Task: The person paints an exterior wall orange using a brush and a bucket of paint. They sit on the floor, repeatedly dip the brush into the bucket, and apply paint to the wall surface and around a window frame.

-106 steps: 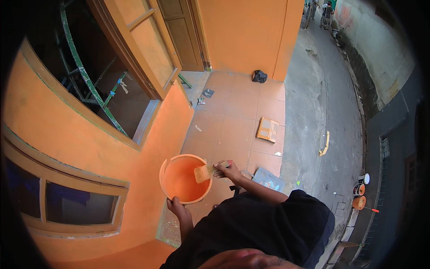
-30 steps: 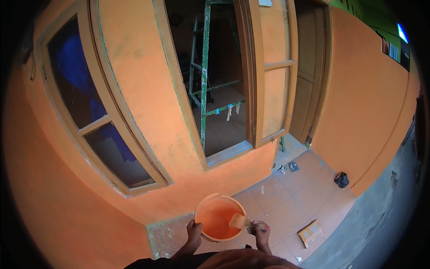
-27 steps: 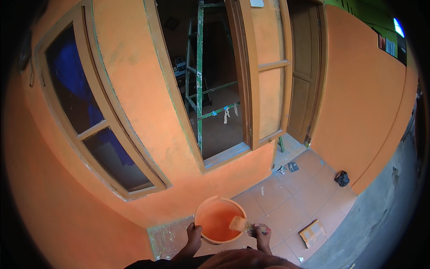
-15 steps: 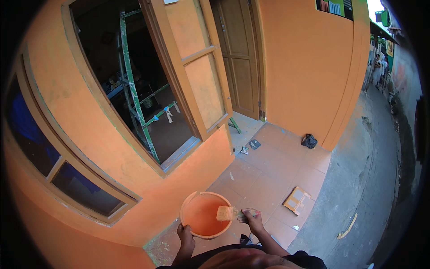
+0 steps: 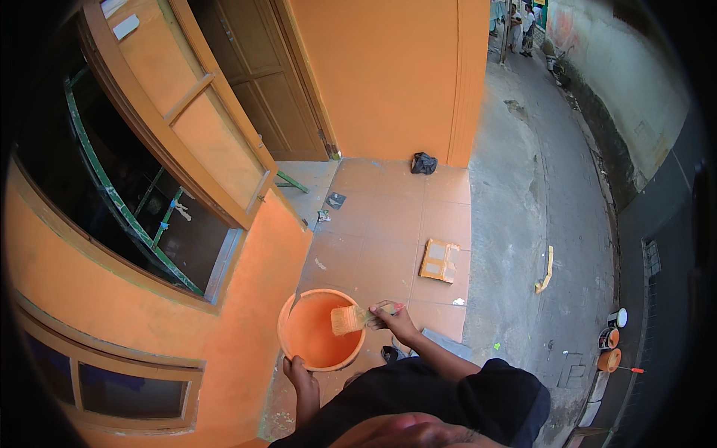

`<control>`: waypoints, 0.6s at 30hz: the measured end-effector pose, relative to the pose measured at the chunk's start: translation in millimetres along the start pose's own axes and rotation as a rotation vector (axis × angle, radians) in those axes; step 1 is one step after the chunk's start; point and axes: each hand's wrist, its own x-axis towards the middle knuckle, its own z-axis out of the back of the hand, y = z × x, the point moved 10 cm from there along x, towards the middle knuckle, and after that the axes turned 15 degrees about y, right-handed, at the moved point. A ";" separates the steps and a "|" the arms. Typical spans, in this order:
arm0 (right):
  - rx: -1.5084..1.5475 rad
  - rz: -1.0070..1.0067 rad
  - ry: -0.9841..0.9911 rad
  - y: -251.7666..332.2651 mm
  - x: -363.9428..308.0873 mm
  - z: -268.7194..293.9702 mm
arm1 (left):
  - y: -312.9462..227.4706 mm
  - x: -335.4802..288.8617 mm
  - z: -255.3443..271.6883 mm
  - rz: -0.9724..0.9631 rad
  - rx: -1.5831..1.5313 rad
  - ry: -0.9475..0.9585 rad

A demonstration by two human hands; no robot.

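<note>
Crumpled black bag (image 5: 423, 163) on tiles (image 5: 381, 257)

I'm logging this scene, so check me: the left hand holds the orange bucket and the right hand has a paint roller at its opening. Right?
Not quite: the left hand does hold the orange bucket, but the head view shows a paintbrush, not a roller, in the right hand at its opening.

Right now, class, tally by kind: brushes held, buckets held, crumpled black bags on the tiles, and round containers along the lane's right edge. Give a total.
Held brush: 1
Held bucket: 1
Crumpled black bag: 1
Round containers: 3
Total: 6
</note>
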 end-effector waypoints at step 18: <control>-0.055 -0.073 0.020 -34.8 -20.9 -60.4 | -20.8 -39.1 78.3 -0.015 -0.027 -0.047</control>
